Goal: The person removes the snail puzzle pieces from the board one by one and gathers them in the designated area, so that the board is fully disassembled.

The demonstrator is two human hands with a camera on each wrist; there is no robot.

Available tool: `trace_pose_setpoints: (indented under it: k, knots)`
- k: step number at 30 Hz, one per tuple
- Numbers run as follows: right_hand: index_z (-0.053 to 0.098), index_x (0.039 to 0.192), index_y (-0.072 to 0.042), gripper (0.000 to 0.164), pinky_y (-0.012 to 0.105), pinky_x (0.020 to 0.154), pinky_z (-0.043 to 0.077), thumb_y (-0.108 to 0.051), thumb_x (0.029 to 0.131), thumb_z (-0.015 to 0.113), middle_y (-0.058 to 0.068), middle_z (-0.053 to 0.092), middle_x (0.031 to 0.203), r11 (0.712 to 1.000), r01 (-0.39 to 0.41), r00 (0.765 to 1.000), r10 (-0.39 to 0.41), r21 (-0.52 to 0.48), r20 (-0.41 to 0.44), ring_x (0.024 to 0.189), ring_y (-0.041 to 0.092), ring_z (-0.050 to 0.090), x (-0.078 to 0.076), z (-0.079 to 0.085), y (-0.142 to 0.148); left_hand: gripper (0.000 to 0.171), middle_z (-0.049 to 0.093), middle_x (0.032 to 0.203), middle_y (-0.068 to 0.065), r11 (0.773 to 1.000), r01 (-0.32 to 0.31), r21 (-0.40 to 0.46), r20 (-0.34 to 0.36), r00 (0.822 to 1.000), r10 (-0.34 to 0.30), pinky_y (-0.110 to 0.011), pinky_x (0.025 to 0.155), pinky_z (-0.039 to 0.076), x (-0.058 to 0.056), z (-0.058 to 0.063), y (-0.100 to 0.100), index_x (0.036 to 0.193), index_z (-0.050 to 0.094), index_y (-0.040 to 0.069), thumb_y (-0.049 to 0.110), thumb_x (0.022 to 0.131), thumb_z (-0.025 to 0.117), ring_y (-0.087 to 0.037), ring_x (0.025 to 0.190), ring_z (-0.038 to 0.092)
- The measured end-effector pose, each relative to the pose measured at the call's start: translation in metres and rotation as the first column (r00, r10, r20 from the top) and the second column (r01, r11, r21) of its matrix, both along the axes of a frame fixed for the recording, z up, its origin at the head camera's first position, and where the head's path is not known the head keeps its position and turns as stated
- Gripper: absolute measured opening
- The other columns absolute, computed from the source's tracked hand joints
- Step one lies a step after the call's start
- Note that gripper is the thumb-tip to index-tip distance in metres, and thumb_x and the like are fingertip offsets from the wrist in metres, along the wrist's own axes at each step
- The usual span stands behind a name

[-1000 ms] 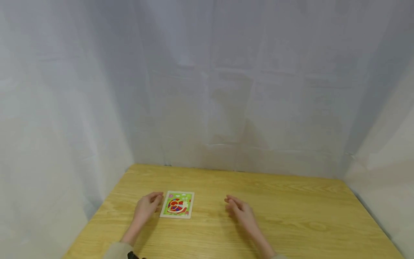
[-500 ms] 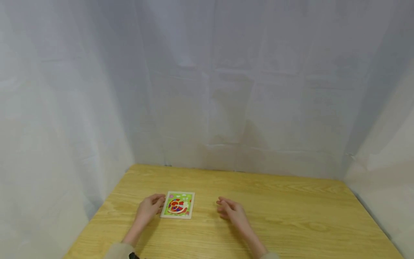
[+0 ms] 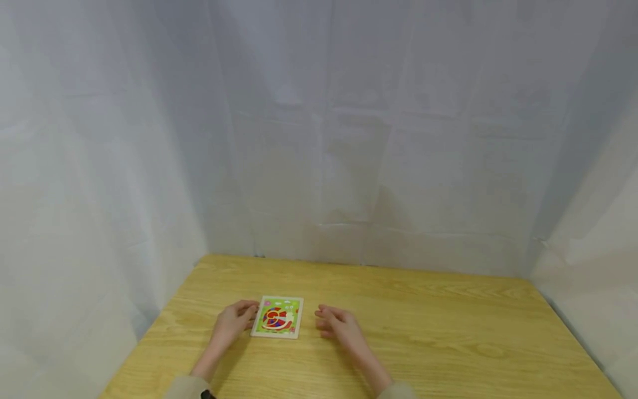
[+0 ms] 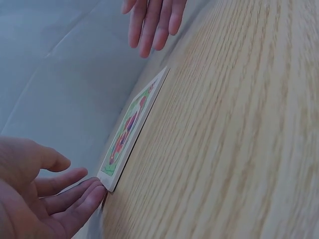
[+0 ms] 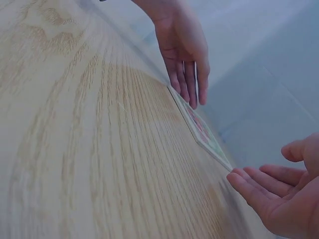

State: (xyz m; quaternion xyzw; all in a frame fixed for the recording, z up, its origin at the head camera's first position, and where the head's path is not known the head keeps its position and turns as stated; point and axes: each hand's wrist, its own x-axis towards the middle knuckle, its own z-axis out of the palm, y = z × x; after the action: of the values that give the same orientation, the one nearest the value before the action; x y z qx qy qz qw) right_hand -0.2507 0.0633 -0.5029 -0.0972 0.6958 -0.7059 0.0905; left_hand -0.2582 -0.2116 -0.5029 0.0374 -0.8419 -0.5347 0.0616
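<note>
We see the snail picture board [image 3: 277, 317] lying flat and face up on the worktop [image 3: 423, 332], between the two hands. The left hand [image 3: 234, 321] has fingertips touching the board's left edge, its grip loose and wide, thumb standing clear; we judge that this light contact could steady that side. The right hand [image 3: 341, 327] is near the opposite edge but apart from it, its grip likewise wide and holding nothing. Because the board is thin, we think both hands sit low so that fingers face its sides and leave the picture uncovered.
</note>
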Motion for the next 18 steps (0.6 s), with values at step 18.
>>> trace_pose_setpoints:
  k: [18]
  knots:
    - [0.04, 0.14, 0.022, 0.047, 0.04, 0.092, 0.058, -0.009, 0.106, 0.047, 0.036, 0.055, 0.135, 0.999, 0.037, 0.996, -0.034, -0.035, 0.084, 0.114, 0.04, 0.066, -0.003, -0.01, -0.015, 0.027, 0.067, 0.117, -0.031, 0.996, 0.043, 0.077, 0.029, 0.999, -0.045, -0.033, 0.076, 0.062, 0.004, 0.005, 0.02, 0.121, 0.063, -0.014, 0.002, 0.103, 0.051, -0.038, 0.102, 0.07]
